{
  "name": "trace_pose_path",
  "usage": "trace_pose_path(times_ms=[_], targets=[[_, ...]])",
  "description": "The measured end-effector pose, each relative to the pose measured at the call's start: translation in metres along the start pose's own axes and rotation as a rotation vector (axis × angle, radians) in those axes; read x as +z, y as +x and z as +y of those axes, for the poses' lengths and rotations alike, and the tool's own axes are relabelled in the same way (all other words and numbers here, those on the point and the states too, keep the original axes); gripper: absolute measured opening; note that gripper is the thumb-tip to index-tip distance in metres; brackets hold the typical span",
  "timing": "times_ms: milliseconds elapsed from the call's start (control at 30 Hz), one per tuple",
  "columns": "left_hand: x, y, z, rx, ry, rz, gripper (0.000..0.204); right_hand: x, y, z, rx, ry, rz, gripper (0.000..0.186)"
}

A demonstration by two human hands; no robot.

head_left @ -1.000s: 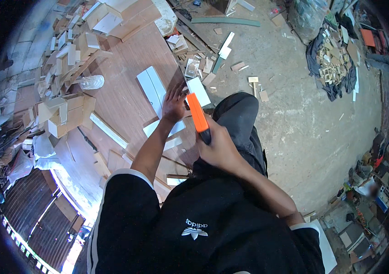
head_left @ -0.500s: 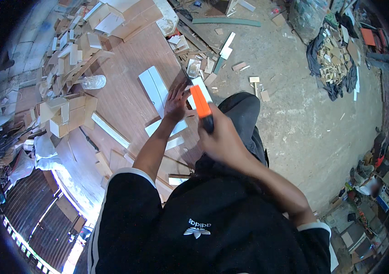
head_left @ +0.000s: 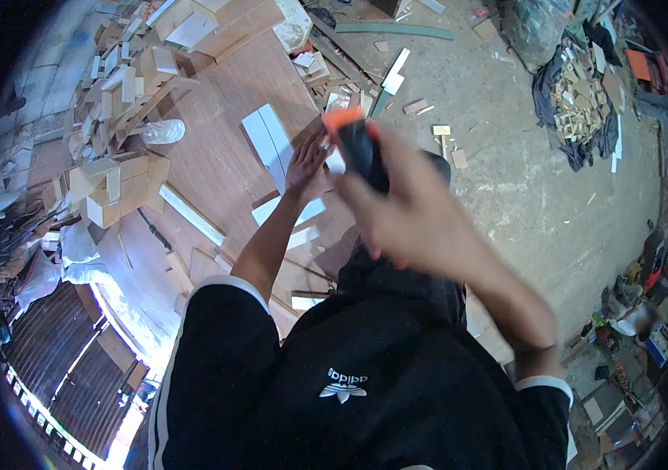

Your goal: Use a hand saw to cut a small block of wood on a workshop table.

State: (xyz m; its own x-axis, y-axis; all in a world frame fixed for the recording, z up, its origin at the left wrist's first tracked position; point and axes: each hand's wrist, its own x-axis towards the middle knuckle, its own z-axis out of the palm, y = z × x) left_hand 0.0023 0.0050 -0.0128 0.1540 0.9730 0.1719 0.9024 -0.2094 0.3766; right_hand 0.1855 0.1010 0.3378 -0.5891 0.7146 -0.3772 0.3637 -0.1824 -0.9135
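My left hand [head_left: 308, 171] lies low over the table with its fingers stretched out, beside a small white piece [head_left: 335, 161] partly hidden by my right hand and its tool. My right hand [head_left: 408, 215], smeared by motion, is closed around a tool with an orange and black handle [head_left: 365, 157]; its working end cannot be made out. Left of my left hand are white boards [head_left: 266, 139] with a seam between them. Another white board [head_left: 267, 211] lies under my left wrist, and a smaller white strip [head_left: 303, 237] is nearer to me.
The brown wooden tabletop [head_left: 216, 141] carries a clear plastic container [head_left: 164, 131], open wooden boxes [head_left: 126, 188] and a long pale strip [head_left: 193, 215]. Wood offcuts lie on the concrete floor [head_left: 522, 227], with a heap of scraps on dark cloth [head_left: 584, 106] at the far right.
My right hand has lifted and come closer to the camera, tilting the orange and black tool. My left hand stays nearly in place beside the white piece.
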Motion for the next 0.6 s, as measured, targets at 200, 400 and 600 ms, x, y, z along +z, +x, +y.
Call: trace_pose_path(times_ms=[200, 400, 600], targets=[[-0.031, 0.012, 0.020, -0.302, -0.044, -0.341, 0.085, -0.014, 0.069, -0.039, 0.147, 0.038, -0.153, 0.023], [-0.038, 0.002, 0.017, -0.345, -0.043, -0.331, 0.082, 0.023, 0.107, 0.005, 0.093, -0.206, -0.207, 0.025], [-0.032, 0.006, 0.018, -0.160, -0.047, -0.114, 0.080, 0.056, 0.165, 0.125, 0.178, -0.090, -0.126, 0.020]])
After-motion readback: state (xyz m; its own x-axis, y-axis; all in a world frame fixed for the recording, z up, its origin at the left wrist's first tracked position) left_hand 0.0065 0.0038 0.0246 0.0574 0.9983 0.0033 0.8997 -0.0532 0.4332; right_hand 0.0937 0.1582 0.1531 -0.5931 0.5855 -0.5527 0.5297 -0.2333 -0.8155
